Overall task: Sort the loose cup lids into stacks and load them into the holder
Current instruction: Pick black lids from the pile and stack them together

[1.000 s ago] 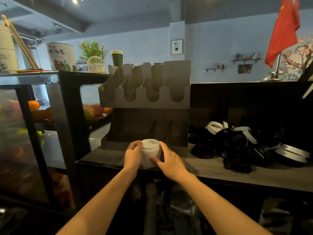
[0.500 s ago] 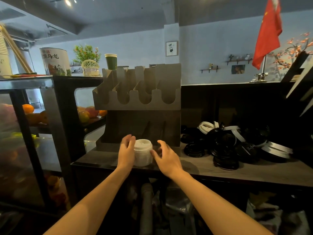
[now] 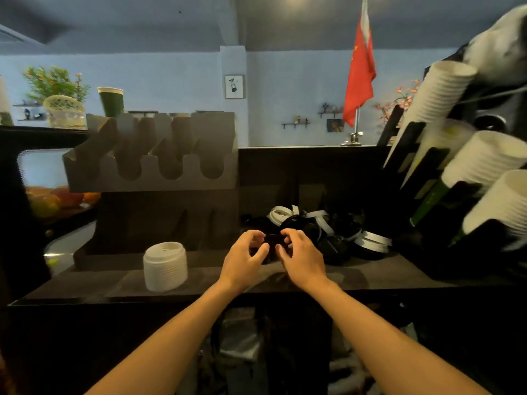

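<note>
Together, left hand (image 3: 244,256) and right hand (image 3: 301,255) pinch 1 black lid (image 3: 272,240), white stack (image 3: 165,266) leftward.

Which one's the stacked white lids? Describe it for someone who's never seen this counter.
Find the grey slotted lid holder at the left of the dark counter. In front of its base, standing alone, is a short ribbed white column of nested lids. Unlike the loose lids heaped further right, mostly black, it is one tidy all-white stack.

Left hand (image 3: 244,253) and right hand (image 3: 302,252) close together, fingers curled, arms outstretched.
</note>
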